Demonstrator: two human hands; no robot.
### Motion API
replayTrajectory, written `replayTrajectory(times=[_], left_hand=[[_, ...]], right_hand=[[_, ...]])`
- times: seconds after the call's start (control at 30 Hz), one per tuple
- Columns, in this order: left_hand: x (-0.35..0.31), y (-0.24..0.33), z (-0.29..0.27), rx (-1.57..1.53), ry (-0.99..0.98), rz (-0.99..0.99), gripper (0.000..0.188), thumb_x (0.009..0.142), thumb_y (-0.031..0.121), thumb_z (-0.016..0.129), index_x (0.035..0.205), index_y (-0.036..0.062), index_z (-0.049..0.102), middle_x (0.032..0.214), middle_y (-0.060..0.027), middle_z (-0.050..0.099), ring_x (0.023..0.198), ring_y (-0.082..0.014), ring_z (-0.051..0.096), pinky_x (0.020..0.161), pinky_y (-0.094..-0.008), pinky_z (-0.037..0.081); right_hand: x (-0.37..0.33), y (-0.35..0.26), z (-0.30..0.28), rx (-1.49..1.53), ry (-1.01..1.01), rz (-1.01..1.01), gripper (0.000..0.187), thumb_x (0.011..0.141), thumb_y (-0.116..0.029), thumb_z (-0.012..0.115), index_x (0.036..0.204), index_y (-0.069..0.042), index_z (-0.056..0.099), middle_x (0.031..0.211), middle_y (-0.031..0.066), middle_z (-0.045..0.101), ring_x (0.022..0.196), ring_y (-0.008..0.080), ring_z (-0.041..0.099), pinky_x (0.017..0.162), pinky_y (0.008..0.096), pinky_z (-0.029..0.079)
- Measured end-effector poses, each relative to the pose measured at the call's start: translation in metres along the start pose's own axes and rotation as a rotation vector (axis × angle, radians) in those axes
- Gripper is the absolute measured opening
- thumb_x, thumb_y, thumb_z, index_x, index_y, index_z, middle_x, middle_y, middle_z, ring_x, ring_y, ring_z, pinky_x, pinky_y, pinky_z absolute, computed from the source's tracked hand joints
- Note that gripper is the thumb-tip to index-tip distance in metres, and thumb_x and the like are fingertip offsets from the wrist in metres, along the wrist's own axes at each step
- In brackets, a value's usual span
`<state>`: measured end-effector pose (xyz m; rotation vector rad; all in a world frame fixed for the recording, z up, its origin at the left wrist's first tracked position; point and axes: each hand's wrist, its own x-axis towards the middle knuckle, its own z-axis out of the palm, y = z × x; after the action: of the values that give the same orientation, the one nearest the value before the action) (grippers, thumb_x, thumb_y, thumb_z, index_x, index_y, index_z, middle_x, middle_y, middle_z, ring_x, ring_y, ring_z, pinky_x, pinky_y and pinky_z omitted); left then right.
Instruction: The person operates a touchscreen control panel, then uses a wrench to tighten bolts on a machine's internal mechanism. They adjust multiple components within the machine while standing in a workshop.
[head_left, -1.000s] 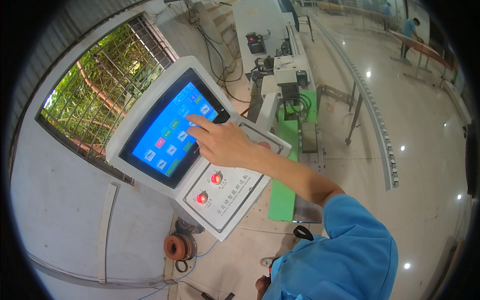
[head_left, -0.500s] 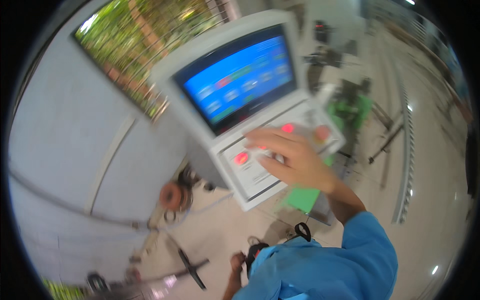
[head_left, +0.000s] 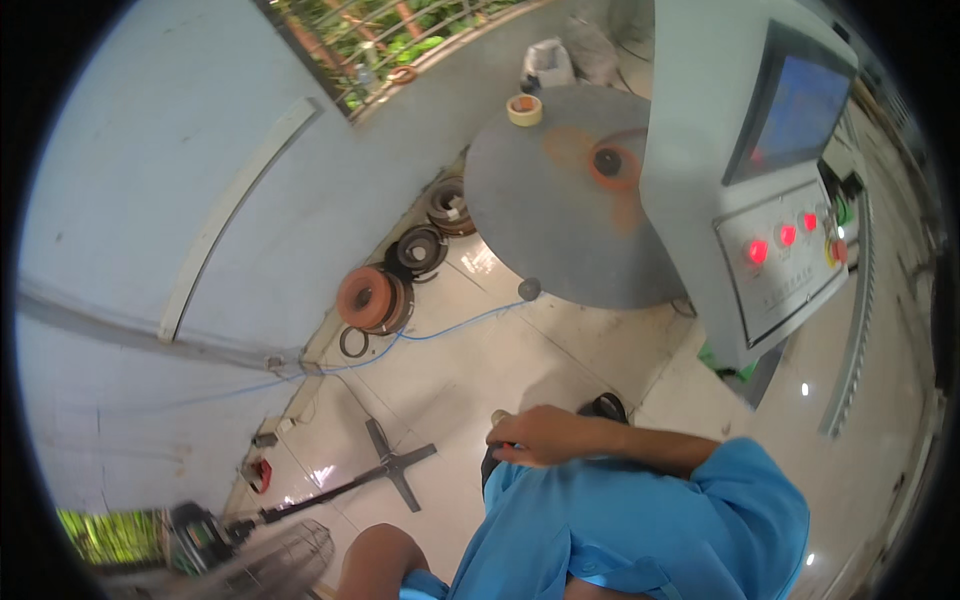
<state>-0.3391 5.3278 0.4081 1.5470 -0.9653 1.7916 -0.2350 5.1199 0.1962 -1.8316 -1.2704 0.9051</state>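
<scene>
My right hand is drawn in before my body, over the blue shirt. Its fingers are curled at a dark item with a small red-orange part; the hand covers most of it, so I cannot make out its kind. My left arm is bent at the lower edge, and the left hand does not show. To the right stands a light grey control cabinet, apart from both arms. It carries a tilted blue screen and a panel with lit red buttons.
A round grey plate bears a tape roll and an orange ring. By the wall lie orange and dark rings and a blue hose. A pedestal fan with a cross-shaped foot stands lower left.
My right hand has left the button panel and come down to my body. My left hand, seen before by the dark item, has gone out of sight. The view has swung left.
</scene>
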Motion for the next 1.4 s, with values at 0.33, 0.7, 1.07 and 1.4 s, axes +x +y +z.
replayTrajectory(times=[0.33,0.7,1.07,1.4], left_hand=[[-0.022,-0.176,-0.015,-0.481,-0.021,-0.08,0.038,0.102,0.032,0.054,0.116,-0.0016,0.065,0.119,-0.0145,0.07,0.116,-0.0279,0.065,0.103,-0.0436,0.049],[-0.087,-0.431,0.048,-0.648,-0.013,-0.187,0.035,0.106,0.034,0.058,0.112,0.0013,0.068,0.118,-0.0102,0.073,0.113,-0.0264,0.067,0.099,-0.0457,0.051],[-0.167,-0.538,0.21,-2.363,-0.393,-1.233,0.047,0.106,0.041,0.067,0.108,-0.0056,0.073,0.107,-0.0225,0.07,0.09,-0.0332,0.069,0.076,-0.0426,0.056],[-0.23,-0.707,0.318,-2.638,-0.379,-1.101,0.027,0.095,0.025,0.068,0.106,0.0009,0.075,0.12,-0.0174,0.065,0.108,-0.032,0.06,0.094,-0.0429,0.047]], right_hand=[[0.139,0.025,-0.045,-0.186,0.301,0.238,0.03,0.104,-0.034,0.059,0.118,-0.007,0.065,0.111,0.0154,0.071,0.098,0.0384,0.073,0.086,0.0506,0.058],[0.325,0.174,-0.217,-0.16,0.497,0.507,0.032,0.102,-0.034,0.062,0.121,-0.009,0.067,0.116,0.0162,0.073,0.103,0.0397,0.073,0.088,0.0533,0.058],[0.309,0.272,-0.384,-0.231,1.08,0.825,0.032,0.102,-0.03,0.064,0.125,-0.008,0.068,0.12,0.0168,0.073,0.104,0.0412,0.071,0.09,0.0531,0.057],[0.296,0.332,-0.388,0.043,1.455,1.274,0.034,0.101,-0.025,0.066,0.127,-0.003,0.07,0.115,0.0213,0.075,0.106,0.0436,0.07,0.091,0.0506,0.055]])
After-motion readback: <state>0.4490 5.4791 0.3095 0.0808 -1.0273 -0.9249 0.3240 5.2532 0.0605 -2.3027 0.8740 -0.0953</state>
